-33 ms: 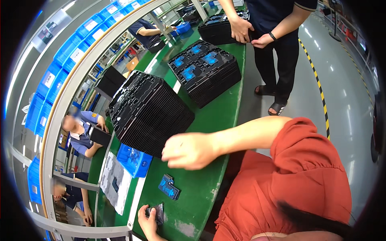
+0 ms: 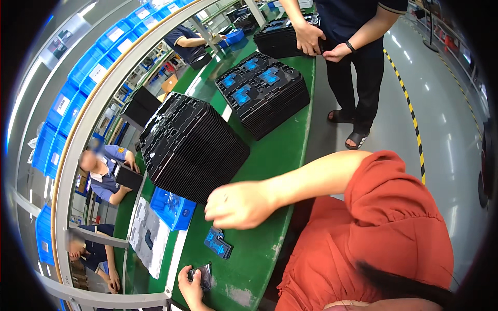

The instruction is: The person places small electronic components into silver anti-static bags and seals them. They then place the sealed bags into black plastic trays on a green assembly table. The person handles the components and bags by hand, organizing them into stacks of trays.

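My left hand (image 2: pixel 189 288) is at the near edge of the green bench, thumb and fingers closed on a small black glossy piece (image 2: pixel 207 277). Above the bench hangs my right hand (image 2: pixel 239 205), knuckles up and fingers bent downward. Its fingertips are partly hidden and blurred, so a grip on anything cannot be made out. Just below that hand lies an L-shaped black part with a blue face (image 2: pixel 218 243). Behind the hand rises a tall stack of black ribbed trays (image 2: pixel 199 153).
A blue bin (image 2: pixel 179 213) stands beside the stack, next to a white sheet (image 2: pixel 148 236). Farther along is a second black tray stack (image 2: pixel 275 106) with blue parts on top. A co-worker (image 2: pixel 347 31) stands at the bench's far end; others sit across it. A metal frame (image 2: pixel 83 171) runs along the left.
My right hand has moved slightly down and left, closer to the L-shaped part. My left hand stays in place with the black piece.
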A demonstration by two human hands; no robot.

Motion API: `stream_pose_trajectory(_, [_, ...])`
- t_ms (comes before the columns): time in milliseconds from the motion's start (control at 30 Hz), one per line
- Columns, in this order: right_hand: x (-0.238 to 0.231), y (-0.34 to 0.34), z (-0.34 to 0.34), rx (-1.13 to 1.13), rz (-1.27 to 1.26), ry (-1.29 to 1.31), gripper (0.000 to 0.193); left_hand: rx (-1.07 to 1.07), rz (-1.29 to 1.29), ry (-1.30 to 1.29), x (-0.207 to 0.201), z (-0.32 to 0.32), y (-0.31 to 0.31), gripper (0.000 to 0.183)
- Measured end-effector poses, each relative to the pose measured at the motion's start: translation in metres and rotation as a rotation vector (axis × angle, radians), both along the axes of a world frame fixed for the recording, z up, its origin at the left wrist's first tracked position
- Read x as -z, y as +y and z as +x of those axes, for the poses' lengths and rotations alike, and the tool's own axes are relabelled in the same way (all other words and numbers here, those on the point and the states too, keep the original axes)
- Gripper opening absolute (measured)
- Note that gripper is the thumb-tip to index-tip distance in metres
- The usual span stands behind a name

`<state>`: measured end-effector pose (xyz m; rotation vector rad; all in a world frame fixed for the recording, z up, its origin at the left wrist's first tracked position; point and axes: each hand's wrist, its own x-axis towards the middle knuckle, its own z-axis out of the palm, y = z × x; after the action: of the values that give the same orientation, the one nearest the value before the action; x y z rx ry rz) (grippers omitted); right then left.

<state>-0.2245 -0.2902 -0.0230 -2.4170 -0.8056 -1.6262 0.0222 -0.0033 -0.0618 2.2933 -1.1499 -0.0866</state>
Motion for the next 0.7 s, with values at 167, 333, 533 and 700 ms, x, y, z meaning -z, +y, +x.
stream_pose_trajectory(167, [0.004, 0.045, 0.054, -0.161, -0.139, 0.172, 0.016, 0.005, 0.015, -0.005, -0.004, 0.001, 0.0, 0.032])
stream_pose_trajectory(333, [0.039, 0.06, 0.078, -0.236, -0.078, 0.273, 0.013, -0.01, 0.009, 0.011, -0.002, 0.003, 0.0, 0.032])
stream_pose_trajectory(533, [0.061, 0.054, 0.08, -0.254, -0.008, 0.486, 0.011, -0.056, 0.14, 0.005, -0.016, -0.01, -0.005, 0.043])
stream_pose_trajectory(700, [0.064, 0.06, 0.077, -0.318, 0.059, 0.559, 0.012, -0.068, 0.124, 0.024, -0.017, -0.009, -0.005, 0.044])
